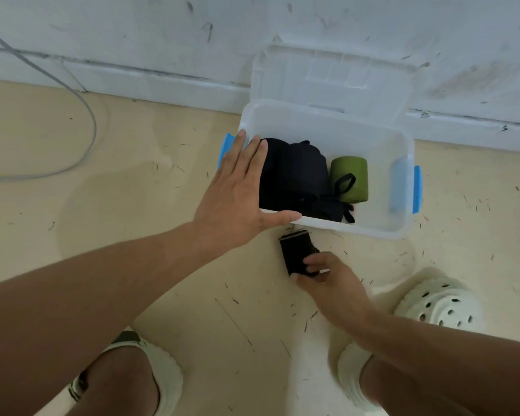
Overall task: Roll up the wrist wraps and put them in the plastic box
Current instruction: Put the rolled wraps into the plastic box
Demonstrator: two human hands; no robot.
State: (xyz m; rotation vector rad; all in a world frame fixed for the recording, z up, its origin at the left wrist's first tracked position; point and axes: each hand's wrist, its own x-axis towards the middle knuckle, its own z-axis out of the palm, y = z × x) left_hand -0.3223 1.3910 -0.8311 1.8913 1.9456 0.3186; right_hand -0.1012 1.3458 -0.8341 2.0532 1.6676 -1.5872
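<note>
A clear plastic box (400, 223) with blue latches stands on the floor against the wall, its lid leaning open behind it. Inside lie rolled black wrist wraps (294, 175) on the left and a rolled green wrap (349, 179) with a black loop to their right. My left hand (237, 193) lies flat with straight fingers over the box's left near corner, thumb along the front rim. My right hand (327, 280) pinches a rolled black wrap (294, 253) on the floor just in front of the box.
The box's clear lid (330, 76) leans on the scuffed white wall. A grey cable (87, 115) curves over the beige floor at left. My feet in pale shoes (442, 301) stand at the bottom and right. Small dark specks litter the floor.
</note>
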